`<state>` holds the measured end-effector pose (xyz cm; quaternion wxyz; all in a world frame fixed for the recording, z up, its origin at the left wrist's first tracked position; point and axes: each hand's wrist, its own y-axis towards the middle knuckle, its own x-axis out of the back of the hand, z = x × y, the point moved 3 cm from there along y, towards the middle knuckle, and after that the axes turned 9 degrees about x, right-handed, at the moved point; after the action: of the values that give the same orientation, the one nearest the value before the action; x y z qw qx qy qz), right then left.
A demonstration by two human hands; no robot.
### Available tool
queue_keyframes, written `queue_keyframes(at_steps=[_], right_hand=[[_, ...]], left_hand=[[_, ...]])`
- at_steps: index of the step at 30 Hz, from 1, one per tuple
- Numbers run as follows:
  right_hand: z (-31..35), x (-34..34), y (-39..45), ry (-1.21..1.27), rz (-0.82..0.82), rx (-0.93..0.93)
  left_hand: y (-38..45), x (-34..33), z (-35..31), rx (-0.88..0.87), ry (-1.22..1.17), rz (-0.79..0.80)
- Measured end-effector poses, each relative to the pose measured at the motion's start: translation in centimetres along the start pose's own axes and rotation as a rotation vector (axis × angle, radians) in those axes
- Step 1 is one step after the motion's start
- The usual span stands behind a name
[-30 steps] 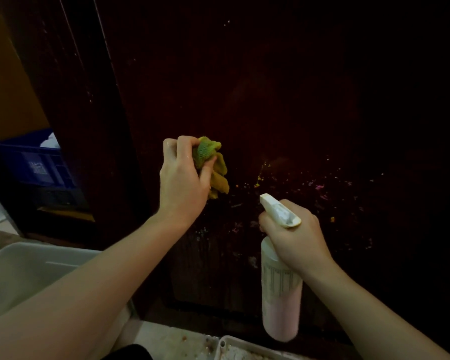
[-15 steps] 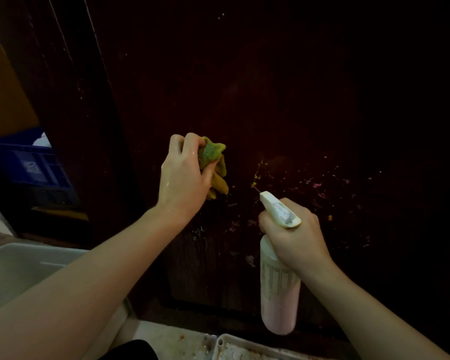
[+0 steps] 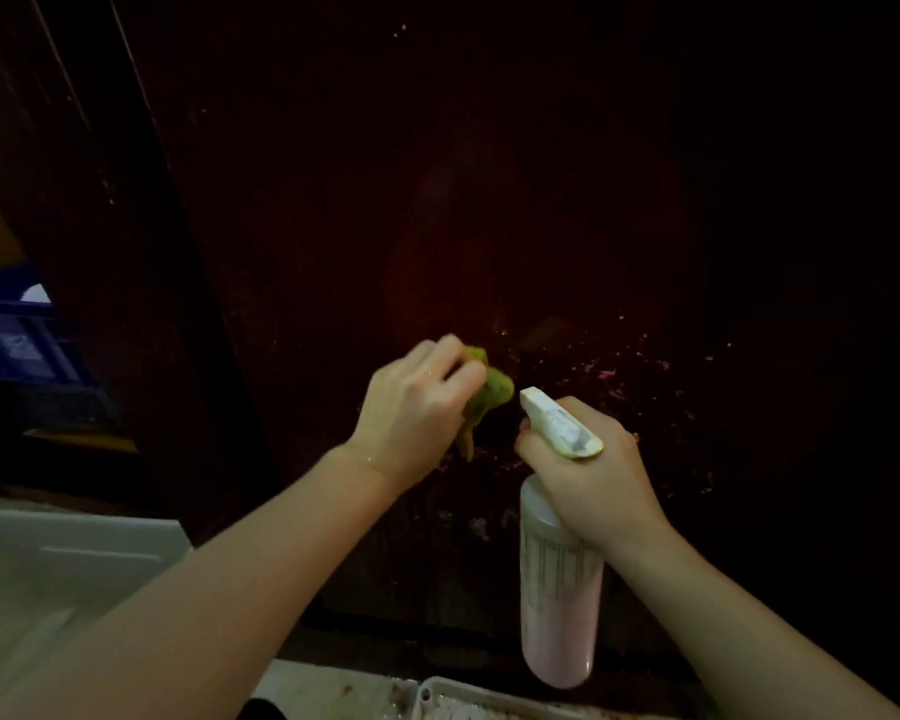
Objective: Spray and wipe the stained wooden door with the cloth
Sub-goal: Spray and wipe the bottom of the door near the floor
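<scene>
Fingers (image 3: pixel 450 358) of the left hand (image 3: pixel 411 407) curling tight round a bunched green-yellow cloth (image 3: pixel 489 394), pressing it against the dark wooden door (image 3: pixel 437 200), a tail of fabric hanging down below the palm. Fingers (image 3: pixel 528 441) of the right hand (image 3: pixel 593 475) wrapping round the neck of a spray bottle (image 3: pixel 559 605), gripping it upright just beside the cloth, white trigger head (image 3: pixel 557 423) pointing up and left toward the door. Bottle body hanging below the fist, pale pinkish and see-through, faint printed lines near the top.

Closest in: sitting along the bottom edge, a grubby white tray rim (image 3: pixel 437 688), and a big pale plastic tub (image 3: pixel 74 563) off to the lower left under the left forearm.

Farther out: showing on the door around and right of both hands, a scatter of small pink and yellow specks (image 3: pixel 609 376), plus some greyish smudges (image 3: pixel 479 527) lower down between the arms. Peeking out past the door's left edge, a blue crate (image 3: pixel 17 345). Everything else too dim to make out.
</scene>
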<state>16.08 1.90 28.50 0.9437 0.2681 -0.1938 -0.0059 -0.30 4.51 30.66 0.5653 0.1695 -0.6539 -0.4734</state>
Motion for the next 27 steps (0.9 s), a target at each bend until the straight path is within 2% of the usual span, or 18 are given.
queue_keyframes(at_steps=[2,4,7,10,14,21,24,27], right_hand=[[-0.1,0.1,-0.1,-0.006,0.006,-0.014],[-0.2,0.3,-0.3,-0.023,-0.018,-0.017],[-0.1,0.8,-0.3,-0.064,-0.075,-0.002],[0.3,1.1,-0.2,-0.034,-0.069,0.015],[0.4,1.1,-0.4,-0.007,0.006,0.006],[-0.1,1.9,-0.8,-0.059,-0.079,0.006],[0.0,2.2,-0.8,-0.02,-0.059,-0.02],[0.0,2.1,-0.8,-0.003,0.001,-0.03]], left_hand=[[-0.8,-0.2,0.1,-0.039,0.026,0.086],[-0.7,0.4,0.5,0.039,0.007,0.094],[1.0,2.2,1.1,0.272,-0.074,-0.034],[3.0,3.3,1.0,0.37,-0.148,-0.153],[4.5,3.1,0.0,0.334,-0.154,-0.172],[1.9,0.9,-0.9,0.127,-0.087,0.029],[2.0,1.2,-0.7,0.128,-0.08,0.034],[3.0,1.9,-0.5,0.248,-0.143,-0.047]])
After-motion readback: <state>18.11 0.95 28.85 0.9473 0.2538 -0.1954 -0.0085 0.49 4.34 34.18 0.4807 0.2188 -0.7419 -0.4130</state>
